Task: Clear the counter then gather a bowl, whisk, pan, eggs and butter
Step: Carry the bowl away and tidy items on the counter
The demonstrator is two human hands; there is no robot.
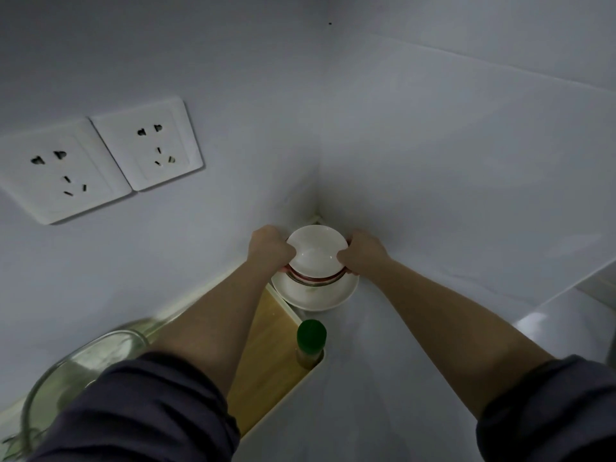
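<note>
Desk (383, 378) ran white into the wall corner, & the bowl stack (315, 261) sat right in that corner, at the far end of my reach. Glass bowl (83, 361) was by my left elbow and the wooden board (266, 355) under my left forearm, both close enough to clip w/ a sleeve. A wide white dish (316, 300) was the base. A red-rimmed bowl (313, 276) sat in it, w/ a white bowl (316, 248) nested on top.

Left grip (270, 248) & right grip (363, 253) were each clamped on the stack from opposite sides, thumbs hooked over the white bowl's rim. Couldn't tell if the stack rested on the dish or hung just off it.

To do it well, I reckoned: keep both sides level w/ equal squeeze, move straight up/down so nothing slid, then bring the elbows in high over the green-capped bottle (311, 338) just beside the board's edge.
</note>
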